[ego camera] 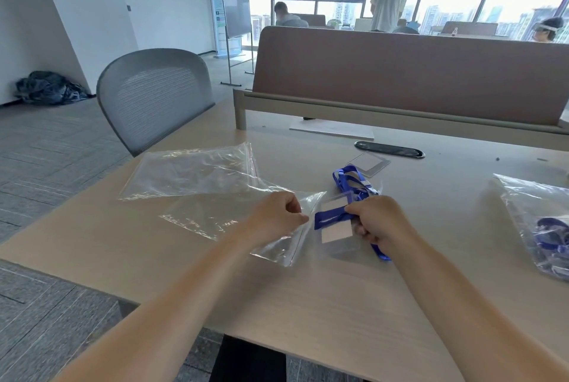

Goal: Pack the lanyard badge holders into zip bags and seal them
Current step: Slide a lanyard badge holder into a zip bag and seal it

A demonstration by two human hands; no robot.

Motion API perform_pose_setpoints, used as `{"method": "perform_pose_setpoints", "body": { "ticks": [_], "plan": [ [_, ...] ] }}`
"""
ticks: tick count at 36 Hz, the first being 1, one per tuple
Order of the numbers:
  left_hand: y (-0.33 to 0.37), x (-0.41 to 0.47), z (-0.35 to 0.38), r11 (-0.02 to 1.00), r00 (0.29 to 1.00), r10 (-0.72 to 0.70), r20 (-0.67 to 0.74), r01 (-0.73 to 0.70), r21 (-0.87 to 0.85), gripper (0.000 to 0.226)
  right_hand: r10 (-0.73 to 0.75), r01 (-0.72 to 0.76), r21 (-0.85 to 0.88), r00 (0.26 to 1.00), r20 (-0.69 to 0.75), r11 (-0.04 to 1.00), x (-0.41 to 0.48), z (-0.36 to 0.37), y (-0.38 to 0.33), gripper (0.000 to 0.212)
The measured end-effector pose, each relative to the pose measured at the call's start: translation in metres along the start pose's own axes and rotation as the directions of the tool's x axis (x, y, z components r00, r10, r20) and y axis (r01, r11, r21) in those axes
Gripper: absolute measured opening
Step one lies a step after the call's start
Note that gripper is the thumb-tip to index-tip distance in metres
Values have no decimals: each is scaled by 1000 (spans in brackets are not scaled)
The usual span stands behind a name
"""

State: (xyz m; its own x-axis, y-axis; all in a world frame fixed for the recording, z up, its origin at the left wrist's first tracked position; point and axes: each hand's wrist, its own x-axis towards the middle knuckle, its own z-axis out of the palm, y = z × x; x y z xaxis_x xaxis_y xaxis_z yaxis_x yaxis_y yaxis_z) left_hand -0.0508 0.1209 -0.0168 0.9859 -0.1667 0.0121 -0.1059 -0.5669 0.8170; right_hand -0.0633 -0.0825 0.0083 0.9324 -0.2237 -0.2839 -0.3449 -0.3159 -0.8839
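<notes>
A clear zip bag [215,218] lies on the wooden table [338,304] in front of me, its mouth facing right. My left hand [277,215] pinches the bag's open edge. My right hand [377,221] grips a clear badge holder [335,224] with a blue lanyard wrapped round it, held right at the bag's mouth. Behind my right hand lies another blue lanyard [352,181], and beyond it a flat badge holder [368,163]. A second empty zip bag [191,172] lies further back on the left.
A zip bag [538,221] holding blue lanyards lies at the table's right edge. A grey mesh chair [154,95] stands at the left, a brown desk divider [400,73] behind, with a black cable port [389,149] and white sheet [332,130]. People are in the background.
</notes>
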Motion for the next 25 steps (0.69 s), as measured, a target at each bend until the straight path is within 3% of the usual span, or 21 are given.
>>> {"method": "perform_pose_setpoints", "body": {
  "ticks": [5,14,19,25],
  "plan": [
    [2,0,1,986,1000,-24,11,21,168,29,-8,9,-28,1000,25,1000,1,5,5,20],
    [9,0,2,981,997,-39,71,25,191,24,-38,38,4,998,52,999,0,10,1,23],
    [10,-4,0,992,996,-17,84,6,127,12,-41,41,-2,999,33,999,1,11,-1,17],
    [7,-3,-1,1000,999,2,51,-3,13,20,-41,40,81,999,8,996,2,11,-7,22]
  ]
}}
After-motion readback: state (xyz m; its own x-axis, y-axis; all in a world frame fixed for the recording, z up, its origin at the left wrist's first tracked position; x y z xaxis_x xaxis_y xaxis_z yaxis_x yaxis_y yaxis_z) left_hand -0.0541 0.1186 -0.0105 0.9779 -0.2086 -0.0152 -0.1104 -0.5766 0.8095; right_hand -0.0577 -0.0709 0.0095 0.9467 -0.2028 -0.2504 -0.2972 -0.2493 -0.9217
